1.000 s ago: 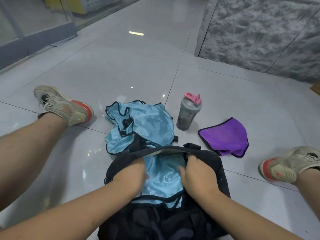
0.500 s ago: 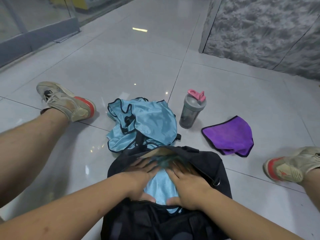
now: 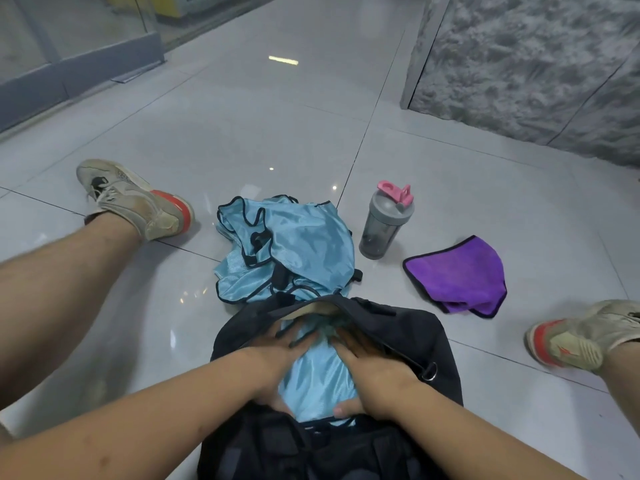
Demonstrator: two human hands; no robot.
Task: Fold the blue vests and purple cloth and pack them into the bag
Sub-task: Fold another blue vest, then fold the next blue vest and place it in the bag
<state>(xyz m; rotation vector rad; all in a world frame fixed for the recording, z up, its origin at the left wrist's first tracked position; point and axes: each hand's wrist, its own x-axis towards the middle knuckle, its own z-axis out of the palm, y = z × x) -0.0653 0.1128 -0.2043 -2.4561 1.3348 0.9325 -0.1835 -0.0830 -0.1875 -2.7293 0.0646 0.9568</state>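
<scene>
A black bag (image 3: pixel 408 330) lies open on the floor between my legs. A folded light-blue vest (image 3: pixel 317 379) sits in its mouth. My left hand (image 3: pixel 273 358) and my right hand (image 3: pixel 374 368) lie flat on the vest, fingers spread and reaching into the opening. Their fingertips are in shadow under the bag's upper flap. Beyond the bag a crumpled blue vest (image 3: pixel 294 247) with black trim lies on the tiles. The purple cloth (image 3: pixel 460 275), edged in black, lies to the right of it.
A grey shaker bottle (image 3: pixel 384 226) with a pink lid stands between the crumpled vest and the purple cloth. My shoes rest at the left (image 3: pixel 138 202) and right (image 3: pixel 581 337). A grey textured wall (image 3: pixel 536 64) rises at the back right.
Both hands went from gripping the vest at the bag's rim to lying flat on it. The vest has slid deeper into the bag.
</scene>
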